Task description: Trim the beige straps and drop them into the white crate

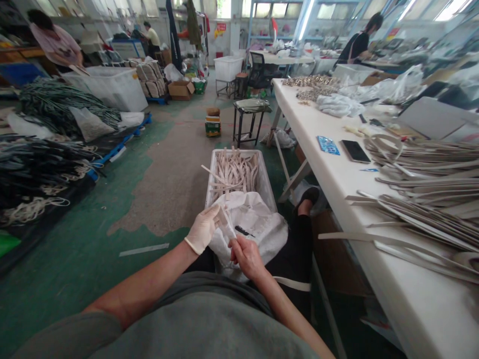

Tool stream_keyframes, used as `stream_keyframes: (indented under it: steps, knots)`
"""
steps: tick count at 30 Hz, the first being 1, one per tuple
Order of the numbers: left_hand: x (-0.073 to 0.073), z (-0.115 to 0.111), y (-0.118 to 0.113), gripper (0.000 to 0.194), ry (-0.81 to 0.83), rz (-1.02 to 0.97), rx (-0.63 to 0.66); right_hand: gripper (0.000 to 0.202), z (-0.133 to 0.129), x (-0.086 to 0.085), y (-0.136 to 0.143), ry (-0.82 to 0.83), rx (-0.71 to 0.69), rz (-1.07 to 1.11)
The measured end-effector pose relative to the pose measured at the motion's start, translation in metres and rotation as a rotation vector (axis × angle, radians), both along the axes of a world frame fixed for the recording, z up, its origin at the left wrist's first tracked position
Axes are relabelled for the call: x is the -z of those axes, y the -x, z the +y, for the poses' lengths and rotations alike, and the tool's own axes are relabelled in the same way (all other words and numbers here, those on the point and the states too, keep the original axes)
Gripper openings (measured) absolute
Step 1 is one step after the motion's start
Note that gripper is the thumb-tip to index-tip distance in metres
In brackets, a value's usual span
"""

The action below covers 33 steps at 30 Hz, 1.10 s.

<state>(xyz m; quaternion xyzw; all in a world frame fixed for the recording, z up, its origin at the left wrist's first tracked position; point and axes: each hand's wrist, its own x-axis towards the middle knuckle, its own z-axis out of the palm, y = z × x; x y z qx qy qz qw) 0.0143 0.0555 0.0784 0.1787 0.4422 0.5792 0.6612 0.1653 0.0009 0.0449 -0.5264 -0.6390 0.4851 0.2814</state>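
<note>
Pale strip slants between the pinching hands, gloved left ahead of right.

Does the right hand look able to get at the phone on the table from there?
Probably, with a stretch: the phone lies uncovered on the table, forward and to the right. The right hand, though, is holding a pale strip just now.

The long white worktop looks smooth, with a soft sheen; the black rectangular phone is glossy. The white woven-looking sack seems matt and creased (rather like crumpled cloth), the grey-green floor worn and patchy.
</note>
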Motion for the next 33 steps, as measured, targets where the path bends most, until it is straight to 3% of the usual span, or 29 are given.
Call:
stream_keyframes:
  steps: [5,9,14,18,21,23,27,33]
  knots:
    - [0.012,-0.014,-0.007,0.043,0.031,0.007,0.056,0.03,0.002,-0.002,-0.004,-0.002,-0.009,0.028]
    - [0.013,-0.014,-0.006,0.034,-0.043,0.085,0.053,0.016,0.004,-0.015,-0.006,-0.033,-0.1,0.063]
    - [0.007,-0.001,-0.01,0.031,-0.051,0.103,0.151,0.021,0.02,-0.025,0.009,0.027,0.02,0.079]
    - [0.001,0.021,-0.003,0.03,-0.023,0.022,0.023,0.024,0.021,-0.015,0.001,0.074,-0.004,-0.028]
    - [0.0,0.035,0.006,0.031,-0.004,0.002,-0.057,0.023,0.004,-0.006,-0.022,0.145,-0.063,-0.05]
    - [0.003,0.038,0.007,0.033,0.024,0.0,-0.046,0.024,-0.011,-0.003,-0.037,0.21,-0.086,-0.058]
    - [0.01,0.029,-0.002,0.04,0.061,-0.033,0.011,0.025,-0.026,-0.011,-0.047,0.184,-0.104,-0.038]
    - [0.007,0.004,-0.025,0.04,0.003,-0.006,0.04,0.027,-0.001,-0.013,-0.011,0.062,0.084,-0.002]
